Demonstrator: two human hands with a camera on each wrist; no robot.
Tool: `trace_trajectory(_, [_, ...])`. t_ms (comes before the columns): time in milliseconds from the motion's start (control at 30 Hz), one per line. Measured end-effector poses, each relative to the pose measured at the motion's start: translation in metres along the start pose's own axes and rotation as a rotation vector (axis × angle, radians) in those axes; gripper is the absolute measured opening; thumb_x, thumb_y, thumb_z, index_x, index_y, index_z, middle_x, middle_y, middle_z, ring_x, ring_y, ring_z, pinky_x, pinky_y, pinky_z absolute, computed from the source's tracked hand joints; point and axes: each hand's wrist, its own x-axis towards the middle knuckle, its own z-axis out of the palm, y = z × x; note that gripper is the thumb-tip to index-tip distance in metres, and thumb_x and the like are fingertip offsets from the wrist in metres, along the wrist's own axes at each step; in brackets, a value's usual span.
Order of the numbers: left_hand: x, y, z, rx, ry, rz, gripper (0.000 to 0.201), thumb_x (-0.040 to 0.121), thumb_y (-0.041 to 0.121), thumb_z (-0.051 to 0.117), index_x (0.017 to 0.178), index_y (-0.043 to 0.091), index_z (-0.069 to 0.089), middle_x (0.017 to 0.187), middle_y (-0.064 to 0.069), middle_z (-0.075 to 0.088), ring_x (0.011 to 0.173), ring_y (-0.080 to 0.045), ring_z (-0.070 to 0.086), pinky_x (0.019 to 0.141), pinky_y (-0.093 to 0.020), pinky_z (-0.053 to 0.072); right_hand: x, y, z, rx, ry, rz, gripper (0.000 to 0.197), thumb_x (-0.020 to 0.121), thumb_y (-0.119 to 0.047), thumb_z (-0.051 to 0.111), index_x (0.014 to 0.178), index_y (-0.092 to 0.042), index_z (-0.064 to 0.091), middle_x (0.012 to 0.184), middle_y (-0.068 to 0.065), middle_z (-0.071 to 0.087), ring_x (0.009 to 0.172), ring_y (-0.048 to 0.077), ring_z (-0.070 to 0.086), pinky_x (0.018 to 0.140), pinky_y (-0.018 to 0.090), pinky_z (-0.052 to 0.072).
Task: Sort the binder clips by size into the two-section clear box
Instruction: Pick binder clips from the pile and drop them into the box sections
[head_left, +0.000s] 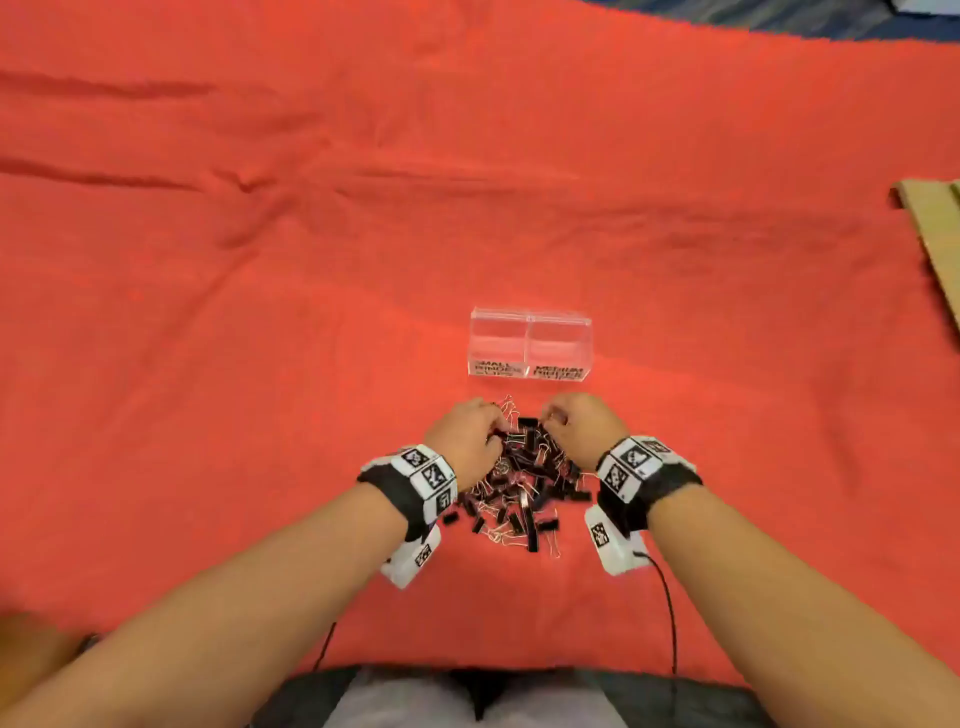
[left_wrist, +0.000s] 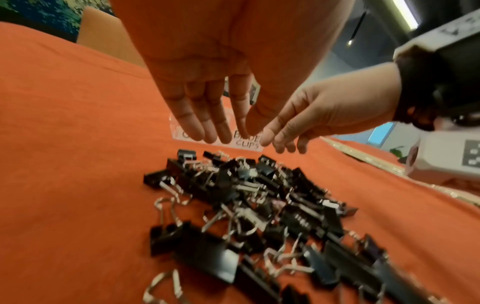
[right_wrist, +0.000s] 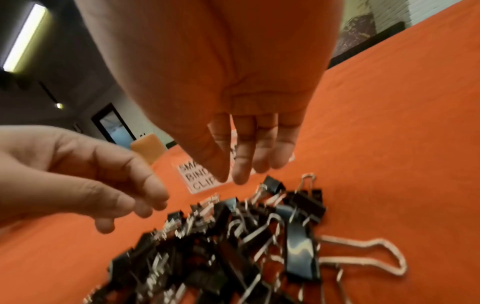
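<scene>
Red cloth (head_left: 260, 312) lies under your left hand (head_left: 466, 435) and right hand (head_left: 581, 427), both relaxed, empty, above the clips (head_left: 519, 483). Pinch one clip only; the box (head_left: 530, 343) waits just beyond your fingertips.

Both forearms are extending forward, converging. Left hand (head_left: 467, 436) and right hand (head_left: 582, 428) are hovering palm-down, fingers loosely extended and pointing downward, holding nothing.

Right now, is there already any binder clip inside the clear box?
No: in the head view both sections of the clear box look empty, and the binder clips lie in a pile on the red cloth.
</scene>
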Motion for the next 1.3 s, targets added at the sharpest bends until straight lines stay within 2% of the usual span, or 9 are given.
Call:
trace_trajectory(100, [0.011,-0.007,0.010,0.066,-0.006,-0.025,0.034,0.092,0.016,0.051,0.126,0.021,0.054,0.120,-0.004,0.048,0.116,-0.021,0.048,0.097,-0.036,0.046,0.012,-0.002,0.012,-0.003,0.054,0.000,0.020,0.091,-0.012,0.053,0.105,-0.016,0.066,0.100,0.000,0.067,0.071,0.009,0.056,0.063,0.018,0.047])
trace_trajectory(200, [0.011,-0.017,0.021,0.111,-0.022,-0.030,0.041,0.092,0.018,0.052,0.132,0.026,0.049,0.116,-0.004,0.046,0.110,-0.020,0.046,0.084,-0.031,0.047,0.013,0.000,0.024,0.004,0.051,-0.001,0.015,0.088,-0.016,0.059,0.101,-0.019,0.065,0.075,-0.013,0.055,0.060,0.003,0.046,0.055,0.018,0.043])
trace_trajectory(400, [0.008,-0.031,0.019,0.007,0.066,-0.014,0.034,0.092,0.022,0.052,0.126,0.024,0.054,0.104,0.003,0.043,0.107,-0.015,0.044,0.096,-0.031,0.043,0.008,0.025,0.011,0.109,0.139,0.072,0.009,0.087,-0.020,0.061,0.094,-0.018,0.066,0.063,-0.007,0.050,0.054,0.008,0.046,0.049,0.022,0.039])
trace_trajectory(533, [0.021,-0.028,0.011,-0.048,0.167,-0.063,0.031,0.092,0.017,0.051,0.122,0.019,0.056,0.109,0.002,0.048,0.105,-0.017,0.050,0.099,-0.035,0.046,0.006,0.025,0.003,0.138,0.132,0.085,0.008,0.087,-0.020,0.062,0.094,-0.020,0.065,0.076,0.001,0.060,0.063,0.014,0.055,0.060,0.029,0.052])
trace_trajectory(700, [0.041,-0.019,0.021,0.104,0.148,-0.052,0.036,0.095,0.016,0.049,0.131,0.013,0.052,0.123,-0.006,0.051,0.120,-0.023,0.046,0.101,-0.040,0.045,0.010,0.023,0.002,0.129,0.131,0.144,0.009,0.087,-0.016,0.060,0.093,-0.019,0.065,0.086,0.001,0.063,0.073,0.016,0.060,0.070,0.032,0.054])
trace_trajectory(867, [0.050,-0.017,0.030,0.284,0.178,-0.042,0.028,0.090,0.006,0.056,0.117,0.004,0.055,0.119,-0.013,0.053,0.115,-0.029,0.048,0.093,-0.039,0.046,0.008,0.012,0.016,-0.058,0.112,0.079,0.014,0.086,-0.024,0.061,0.094,-0.015,0.067,0.096,0.003,0.061,0.099,0.019,0.051,0.085,0.037,0.049])
trace_trajectory(1033, [0.055,-0.015,0.026,0.151,0.208,-0.124,0.032,0.090,0.019,0.060,0.118,0.004,0.053,0.122,-0.012,0.055,0.117,-0.028,0.047,0.101,-0.038,0.043,0.006,0.013,0.024,0.002,0.085,0.132,0.012,0.084,-0.023,0.062,0.088,-0.014,0.068,0.094,0.005,0.062,0.098,0.024,0.055,0.086,0.041,0.051])
trace_trajectory(1167, [0.050,-0.017,0.020,-0.005,0.211,-0.098,0.005,0.089,0.009,0.058,0.092,0.012,0.057,0.101,-0.005,0.061,0.099,-0.024,0.057,0.089,-0.038,0.050,0.003,0.023,0.011,0.115,0.178,0.145,0.014,0.085,-0.010,0.060,0.093,-0.018,0.068,0.084,0.000,0.060,0.092,0.023,0.057,0.088,0.039,0.051])
trace_trajectory(1300, [0.048,-0.006,0.004,-0.182,0.305,-0.036,0.006,0.088,0.009,0.057,0.094,0.013,0.055,0.086,0.004,0.056,0.075,-0.013,0.053,0.074,-0.029,0.054,0.003,0.026,0.007,-0.003,0.101,0.038,0.021,0.087,-0.009,0.055,0.097,-0.020,0.070,0.088,0.005,0.062,0.102,0.025,0.050,0.084,0.035,0.046])
